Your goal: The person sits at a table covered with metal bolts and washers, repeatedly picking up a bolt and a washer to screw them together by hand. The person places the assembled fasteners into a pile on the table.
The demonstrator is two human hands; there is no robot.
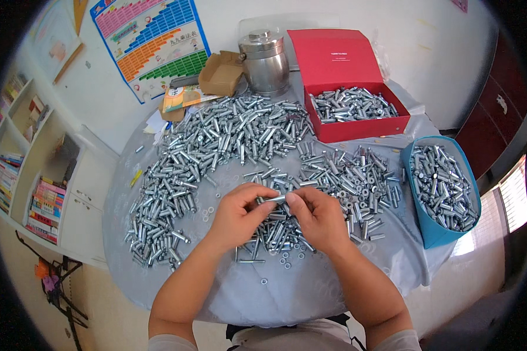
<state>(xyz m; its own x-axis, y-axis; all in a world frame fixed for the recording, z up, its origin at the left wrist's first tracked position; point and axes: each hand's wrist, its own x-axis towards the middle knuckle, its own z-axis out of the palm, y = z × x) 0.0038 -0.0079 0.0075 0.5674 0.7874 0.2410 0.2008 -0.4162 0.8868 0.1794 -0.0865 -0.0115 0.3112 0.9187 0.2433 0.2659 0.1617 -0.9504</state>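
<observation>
Left hand (238,215) and right hand (315,217) meet at bench centre, each grip pinching one end of a single expansion bolt (275,199) above the loose washers (284,257). Risk: a slipped pinch drops it into the bolt heap (216,140) at 11 o'clock, indistinguishable from the rest.

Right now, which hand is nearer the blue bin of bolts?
Right. The right hand sits toward the blue bin at the table's right edge; the left hand is farther across. Both pinch one metal bolt.
</observation>
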